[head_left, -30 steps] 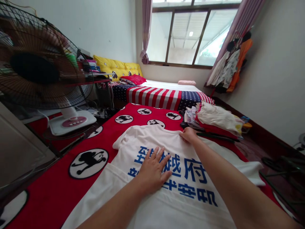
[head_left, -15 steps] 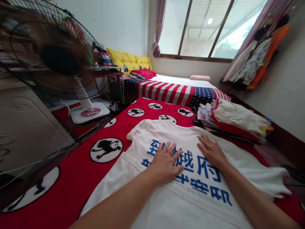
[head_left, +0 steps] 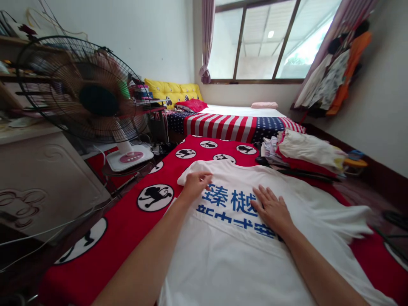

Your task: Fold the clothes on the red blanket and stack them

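Observation:
A white T-shirt (head_left: 248, 272) with blue Chinese lettering lies spread on a red cloth with round monkey patches. Its left part is folded inward, with a hem edge crossing below the lettering. My left hand (head_left: 196, 186) is over the shirt's left shoulder, fingers loosely curved and apart, nothing visible in them. Flat on the lettering rests my right hand (head_left: 273, 211), fingers stretched out, covering some characters. The shirt's right sleeve (head_left: 353, 221) lies outspread toward the right edge of the cloth.
A stack of folded clothes (head_left: 307, 148) sits at the back right of the red cloth (head_left: 124, 238). To the left, a running fan (head_left: 98, 100) stands on a stool. Behind are a bed with a striped cover (head_left: 219, 126) and hanging clothes (head_left: 338, 76).
My left hand has lifted off the lettering and moved up and left to the shirt's shoulder, its fingers now curved. The right hand stays flat, now over different lettering. The view has shifted.

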A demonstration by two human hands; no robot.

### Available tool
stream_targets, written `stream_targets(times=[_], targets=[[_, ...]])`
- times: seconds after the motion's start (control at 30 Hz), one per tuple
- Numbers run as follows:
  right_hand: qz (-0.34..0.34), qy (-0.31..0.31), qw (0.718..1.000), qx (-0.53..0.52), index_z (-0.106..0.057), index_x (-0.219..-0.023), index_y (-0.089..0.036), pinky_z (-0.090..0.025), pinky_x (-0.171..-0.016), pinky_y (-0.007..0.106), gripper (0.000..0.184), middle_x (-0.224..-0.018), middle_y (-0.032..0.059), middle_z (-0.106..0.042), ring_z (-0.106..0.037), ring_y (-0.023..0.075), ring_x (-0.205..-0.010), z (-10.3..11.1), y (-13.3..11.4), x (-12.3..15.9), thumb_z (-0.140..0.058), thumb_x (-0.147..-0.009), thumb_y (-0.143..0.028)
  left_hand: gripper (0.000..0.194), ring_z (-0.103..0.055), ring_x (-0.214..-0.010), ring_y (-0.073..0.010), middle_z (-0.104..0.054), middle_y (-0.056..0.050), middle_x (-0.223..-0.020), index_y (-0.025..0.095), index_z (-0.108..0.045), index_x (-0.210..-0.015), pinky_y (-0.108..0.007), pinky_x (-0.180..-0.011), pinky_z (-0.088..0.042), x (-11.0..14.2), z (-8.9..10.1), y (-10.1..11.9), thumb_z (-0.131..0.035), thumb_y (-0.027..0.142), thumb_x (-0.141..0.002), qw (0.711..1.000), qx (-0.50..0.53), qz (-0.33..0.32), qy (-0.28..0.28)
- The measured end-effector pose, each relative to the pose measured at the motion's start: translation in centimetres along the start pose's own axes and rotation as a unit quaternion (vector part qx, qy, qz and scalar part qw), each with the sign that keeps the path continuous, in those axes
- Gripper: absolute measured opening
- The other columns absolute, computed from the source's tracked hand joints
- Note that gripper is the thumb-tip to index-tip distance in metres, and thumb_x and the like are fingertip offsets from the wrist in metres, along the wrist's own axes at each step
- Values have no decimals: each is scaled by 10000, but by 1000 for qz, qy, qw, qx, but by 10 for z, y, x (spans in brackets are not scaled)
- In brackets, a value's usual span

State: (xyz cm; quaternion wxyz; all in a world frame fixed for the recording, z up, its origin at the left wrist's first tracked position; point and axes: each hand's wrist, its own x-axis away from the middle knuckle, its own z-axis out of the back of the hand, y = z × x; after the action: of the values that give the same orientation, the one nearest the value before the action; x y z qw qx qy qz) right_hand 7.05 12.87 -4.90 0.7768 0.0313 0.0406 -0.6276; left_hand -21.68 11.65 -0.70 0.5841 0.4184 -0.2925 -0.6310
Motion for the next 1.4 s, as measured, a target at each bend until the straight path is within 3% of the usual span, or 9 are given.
stream_targets(times=[0.1, 0.2, 0.37, 0.5, 0.63, 0.83, 1.0, 1.13, 1.4], targets=[[-1, 3, 1000, -17, -354, -1454, -308, -233, -1122, 544, 561, -1561, -34, -241, -198, 228, -1442, 1, 3, -4, -244, -950, -529, 239, -668, -732, -211, -725, -67, -780, 169, -715, -826, -276, -640, -501, 1, 62, -23, -716, 346, -665, 995, -15, 72, 68], [-5, 5, 1000, -29, -367, -1447, -309, -233, -1119, 551, 569, -1558, -30, -251, -206, 232, -1440, 2, 5, -6, -279, -936, -543, 277, -637, -609, -213, -673, -17, -600, 171, -681, -659, -263, -544, -468, 8, 92, -44, -803, 171, -411, 991, 0, 115, 68], [8, 30, 999, -43, -409, -1426, -295, -256, -1107, 564, 560, -1543, -10, -298, -246, 247, -1426, -3, 7, -6, -296, -933, -536, 237, -650, -639, -241, -672, -31, -590, 157, -670, -633, -281, -549, -477, 9, 71, -49, -808, 223, -452, 985, 105, 112, 75], [10, 31, 999, -43, -413, -1422, -295, -264, -1103, 565, 557, -1540, -8, -307, -252, 251, -1424, -4, 9, -6, -309, -931, -538, 363, -655, -684, -221, -699, -44, -716, 154, -668, -780, -283, -600, -506, 0, 53, -41, -807, 381, -534, 967, 206, 91, 114], [11, 30, 998, -47, -421, -1415, -293, -259, -1105, 563, 555, -1539, -1, -311, -252, 252, -1424, -3, 9, -6, -303, -933, -540, 367, -633, -621, -162, -666, -20, -746, 182, -589, -901, -265, -587, -506, -13, 50, -46, -672, 489, -717, 936, 276, 83, 204], [10, 24, 998, -60, -425, -1412, -293, -244, -1111, 563, 547, -1542, -11, -301, -244, 249, -1426, -1, 8, -5, -307, -934, -532, 207, -497, -481, -73, -529, 64, -625, 193, -510, -887, -186, -506, -419, -25, 65, -67, -595, 370, -822, 876, 286, 117, 371], [9, 26, 998, -64, -431, -1408, -290, -243, -1113, 561, 547, -1537, -10, -313, -248, 247, -1425, -1, 9, -5, -327, -928, -528, 303, -550, -520, -107, -581, 10, -612, 161, -549, -723, -226, -541, -463, -19, 73, -68, -691, 428, -723, 890, 296, 151, 313], [10, 29, 997, -68, -438, -1403, -291, -246, -1112, 559, 544, -1534, -6, -318, -253, 249, -1423, -2, 9, -5, -327, -927, -527, 272, -612, -620, -181, -638, -25, -620, 147, -613, -655, -248, -573, -466, -17, 66, -67, -825, 190, -490, 917, 248, 158, 270], [7, 20, 997, -72, -435, -1406, -287, -226, -1122, 547, 540, -1538, -5, -310, -240, 244, -1428, 1, 8, -4, -335, -928, -518, 99, -649, -775, -237, -655, -37, -707, 181, -590, -787, -295, -648, -502, -22, 77, -66, -601, 260, -728, 876, 264, 167, 368]])
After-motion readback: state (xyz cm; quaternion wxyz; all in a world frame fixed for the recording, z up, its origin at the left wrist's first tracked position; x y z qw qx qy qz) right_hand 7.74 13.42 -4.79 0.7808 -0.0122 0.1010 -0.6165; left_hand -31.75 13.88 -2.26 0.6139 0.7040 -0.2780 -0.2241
